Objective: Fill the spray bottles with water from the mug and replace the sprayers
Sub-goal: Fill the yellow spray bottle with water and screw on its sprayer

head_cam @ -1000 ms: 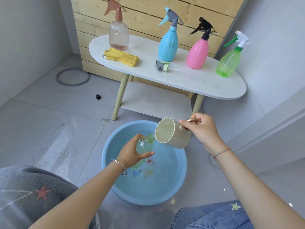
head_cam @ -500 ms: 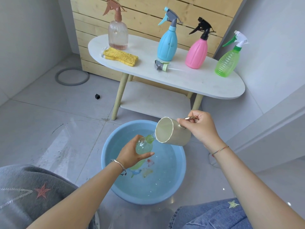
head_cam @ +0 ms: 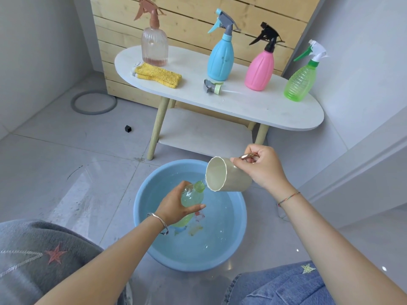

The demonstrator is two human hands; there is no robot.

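Step in hand: the person is pouring from the mug (head_cam: 228, 178) into an open green bottle (head_cam: 192, 195) over a blue basin (head_cam: 193, 266); I judge this to be the filling step, with the sprayer still to go back on.
Next move: it is calling for a steady tilt that keeps the mug's lip over the narrow neck, then a reach to the table (head_cam: 264, 108) for the loose sprayer (head_cam: 212, 86).
Clear bottle (head_cam: 154, 48): standing at the table's left end with its sprayer on, showing only a thin pinkish layer at the base.
Yellow cloth (head_cam: 158, 75): lying just in front of it.
Left hand (head_cam: 174, 208): wrapping around the open green bottle's body and holding it tilted above the basin, neck pointing towards the mug.
Open green bottle: looking partly filled with clear liquid; the exact level is hard to tell.
Basin: sitting on the floor and holding shallow water.
Blue bottle (head_cam: 221, 60): standing capped, opaque, contents hidden.
Loose sprayer: lying on its side just in front of the blue bottle.
Mug: tipping almost sideways, lip just beside the bottle's neck; whether water is left inside is unclear.
Right hand (head_cam: 262, 170): gripping the mug's metal handle.
Pink bottle (head_cam: 259, 71): standing capped, opaque.
Ribbed green bottle (head_cam: 300, 83): standing capped at the table's right end, level unclear.
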